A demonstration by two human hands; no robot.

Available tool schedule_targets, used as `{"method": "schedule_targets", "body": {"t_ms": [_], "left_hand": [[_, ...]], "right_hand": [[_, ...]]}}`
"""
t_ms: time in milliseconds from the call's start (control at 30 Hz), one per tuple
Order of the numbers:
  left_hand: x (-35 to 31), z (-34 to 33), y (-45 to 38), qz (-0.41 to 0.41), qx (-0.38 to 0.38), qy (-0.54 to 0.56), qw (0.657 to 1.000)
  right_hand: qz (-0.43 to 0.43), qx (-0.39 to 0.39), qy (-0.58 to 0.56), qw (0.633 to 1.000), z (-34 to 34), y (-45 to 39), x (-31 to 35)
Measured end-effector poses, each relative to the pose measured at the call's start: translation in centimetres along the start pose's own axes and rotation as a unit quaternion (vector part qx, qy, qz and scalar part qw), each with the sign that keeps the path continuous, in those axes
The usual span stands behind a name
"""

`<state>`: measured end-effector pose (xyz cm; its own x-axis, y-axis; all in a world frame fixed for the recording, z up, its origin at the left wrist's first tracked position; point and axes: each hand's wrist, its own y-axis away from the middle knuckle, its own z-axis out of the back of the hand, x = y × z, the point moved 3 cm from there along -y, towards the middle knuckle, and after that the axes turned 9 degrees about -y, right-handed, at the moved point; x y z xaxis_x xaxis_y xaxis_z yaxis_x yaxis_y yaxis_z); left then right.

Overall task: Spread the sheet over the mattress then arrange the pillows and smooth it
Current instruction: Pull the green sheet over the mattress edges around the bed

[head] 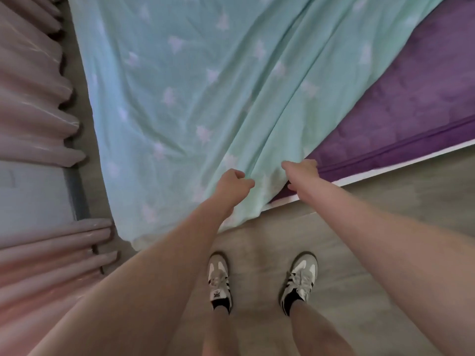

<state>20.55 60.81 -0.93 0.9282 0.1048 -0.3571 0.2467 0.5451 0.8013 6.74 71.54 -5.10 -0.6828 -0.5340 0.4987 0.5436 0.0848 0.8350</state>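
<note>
since the purple mattress (401, 109) is bare on its right side, both hands grip the mint star-print sheet (180, 98) at the mattress's near edge, likely to drag it across. left hand (232, 185) is clenched on a bunch of fabric, right hand (303, 170) pinches the sheet's border nearest the bare mattress. folds run away from that grip, so it's under tension. no pillows visible. pink curtain (33, 98) hangs left of the mattress.
</note>
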Motion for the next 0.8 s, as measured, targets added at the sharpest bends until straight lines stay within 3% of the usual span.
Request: {"method": "schedule_targets", "body": {"t_ms": [167,400,600,700,800], "left_hand": [[0.8,-2.4,-2.0,-0.003,0.018,-0.024,1.0],[-0.5,-5.6,-2.3,-0.041,0.013,-0.114,0.993],[-1.7,-6.7,0.1,-0.151,-0.038,-0.221,0.963],[-2.3,-6.7,1.5,-0.186,-0.069,-0.296,0.934],[-2.7,-7.3,2.6,-0.211,-0.05,-0.325,0.92]], "right_hand": [[-0.03,-0.003,-0.048,0.998,-0.5,-2.5,-0.6],[0.0,0.014,-0.082,0.996,0.3,-2.4,-0.4],[-0.068,0.086,-0.386,0.916,4.4,0.7,-2.3],[-0.063,0.099,-0.424,0.898,5.8,2.7,-3.3],[-0.035,0.098,-0.419,0.902,7.5,4.9,-4.1]]}}
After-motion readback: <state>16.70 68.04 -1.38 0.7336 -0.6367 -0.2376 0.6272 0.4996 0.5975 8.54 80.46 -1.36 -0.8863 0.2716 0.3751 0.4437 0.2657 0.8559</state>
